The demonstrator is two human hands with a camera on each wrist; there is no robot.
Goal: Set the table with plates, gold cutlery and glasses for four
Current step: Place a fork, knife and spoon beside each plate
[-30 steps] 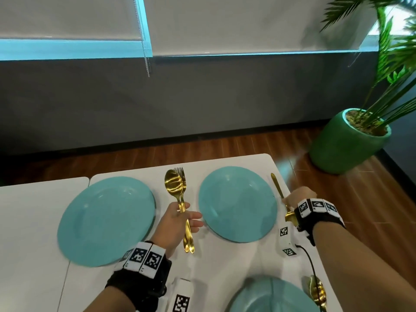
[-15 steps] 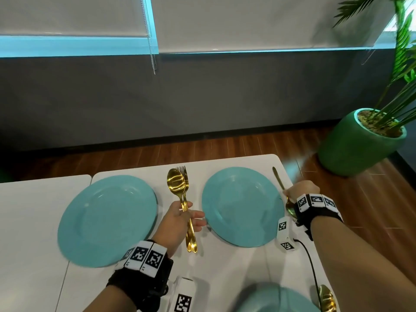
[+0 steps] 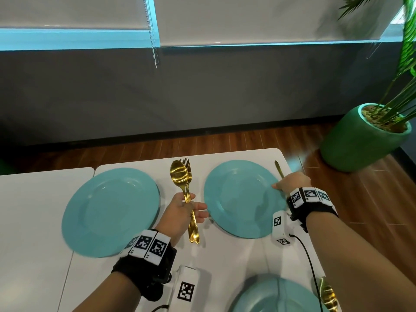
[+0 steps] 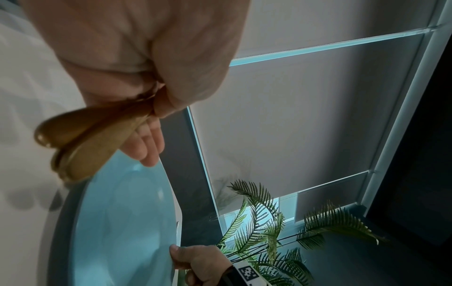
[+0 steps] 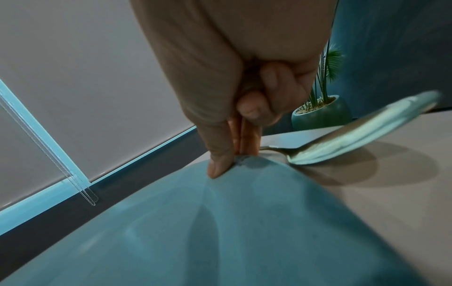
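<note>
Two teal plates lie on the far side of the white table [image 3: 33, 210], the left plate [image 3: 110, 210] and the right plate [image 3: 238, 199]. Between them my left hand [image 3: 182, 210] grips a gold spoon and fork [image 3: 180, 174] together by their handles, heads pointing away; the handle ends [image 4: 80, 143] stick out below the fist. My right hand [image 3: 292, 182] is at the right plate's right rim [image 5: 244, 232], thumb on the rim, fingers curled round the handle of a second gold spoon [image 5: 362, 131]. Its handle tip [image 3: 278, 168] shows beyond the hand.
A third teal plate [image 3: 270, 298] sits at the near edge with gold cutlery [image 3: 328, 297] to its right. A green plant pot [image 3: 360, 140] stands on the wood floor beyond the table's right corner. Grey wall and window blinds lie behind.
My right hand has slid left with its spoon until the thumb lies on the right plate's rim. The left hand has stayed between the plates, still holding the spoon and fork.
</note>
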